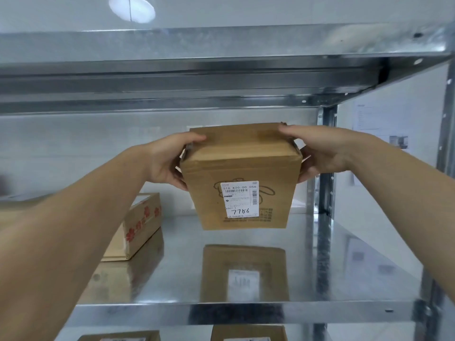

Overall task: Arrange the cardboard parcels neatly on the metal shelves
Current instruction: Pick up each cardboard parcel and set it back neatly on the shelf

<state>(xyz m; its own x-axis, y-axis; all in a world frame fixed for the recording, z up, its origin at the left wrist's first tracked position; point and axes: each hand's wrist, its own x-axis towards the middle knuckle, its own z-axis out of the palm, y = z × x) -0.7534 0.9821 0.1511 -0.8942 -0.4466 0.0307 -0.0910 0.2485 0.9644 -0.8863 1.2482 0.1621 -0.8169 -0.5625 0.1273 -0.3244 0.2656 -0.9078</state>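
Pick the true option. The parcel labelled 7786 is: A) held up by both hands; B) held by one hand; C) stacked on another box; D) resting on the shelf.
A: the left hand and right hand grip the parcel by its sides, above the shelf.

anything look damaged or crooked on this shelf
The brown cardboard parcel with a white label, gripped by the left hand and right hand above the metal shelf, has crumpled top corners. Nothing else stands out.
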